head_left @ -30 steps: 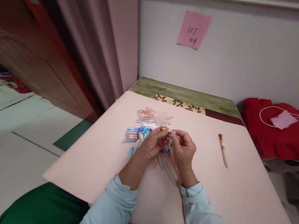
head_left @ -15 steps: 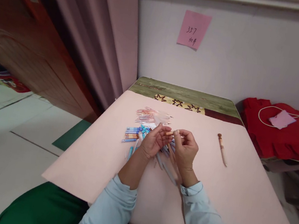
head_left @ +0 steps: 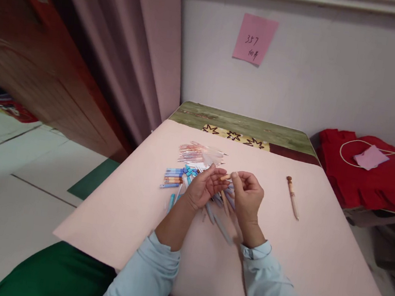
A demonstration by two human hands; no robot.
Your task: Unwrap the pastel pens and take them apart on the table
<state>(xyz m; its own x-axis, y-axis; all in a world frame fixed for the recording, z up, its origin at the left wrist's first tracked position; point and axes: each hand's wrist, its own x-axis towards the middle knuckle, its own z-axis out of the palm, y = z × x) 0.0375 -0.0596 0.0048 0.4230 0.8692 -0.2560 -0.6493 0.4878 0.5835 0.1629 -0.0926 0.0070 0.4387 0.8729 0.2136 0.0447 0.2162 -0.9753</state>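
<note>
My right hand pinches a short orange-brown pen piece between thumb and fingertips. My left hand is held palm up just beside it, fingers loosely curved and apart; the piece's far end lies over these fingers, and whether it touches them I cannot tell. Beneath both hands lie loose grey-white pen barrels, partly covered by the hands. Left of them are blue and orange printed barrel pieces and a cluster of small blue pieces. Farther back are clear pinkish pen refills.
A whole pen with a brown top lies on the right side of the pale-covered table. Red cloth with a white cable is beyond the right edge. A green stool or chair stands at the lower left, near a wooden door.
The orange-brown piece has tilted a little in my right fingers, and the right hand has shifted very slightly. My left hand stays nearly in place.
</note>
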